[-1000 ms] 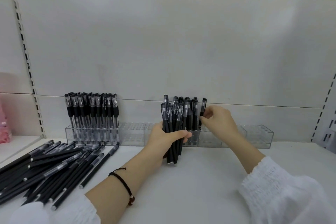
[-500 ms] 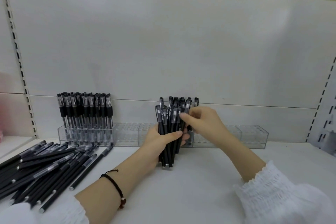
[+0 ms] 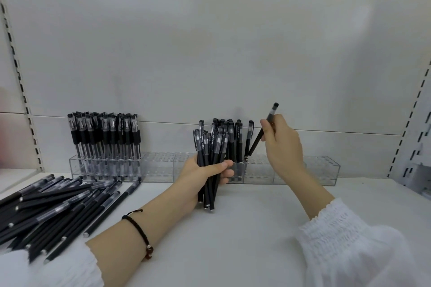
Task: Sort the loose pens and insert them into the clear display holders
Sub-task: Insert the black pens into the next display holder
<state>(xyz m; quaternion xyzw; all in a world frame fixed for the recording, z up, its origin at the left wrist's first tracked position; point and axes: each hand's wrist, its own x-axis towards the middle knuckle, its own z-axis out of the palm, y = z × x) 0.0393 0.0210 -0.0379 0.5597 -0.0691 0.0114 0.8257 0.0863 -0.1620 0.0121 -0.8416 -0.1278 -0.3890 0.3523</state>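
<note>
One slim black capped pen [image 3: 255, 142] is pinched near its top by the right hand [image 3: 283, 147], slanted, with its lower end right at a hole in the clear plastic display holders [image 3: 323, 168] lined along the white shelf's [image 3: 256, 228] back edge. Pushed in at that slant, it could get jammed, or the light holder shoved back. A fat bundle of black pens [image 3: 211, 147] is held upright by the left hand [image 3: 199, 176], fingers wrapped round it. If that hold is loosened, they'd be spilled. More loose black pens [image 3: 58, 207] are heaped near the front left corner.
</note>
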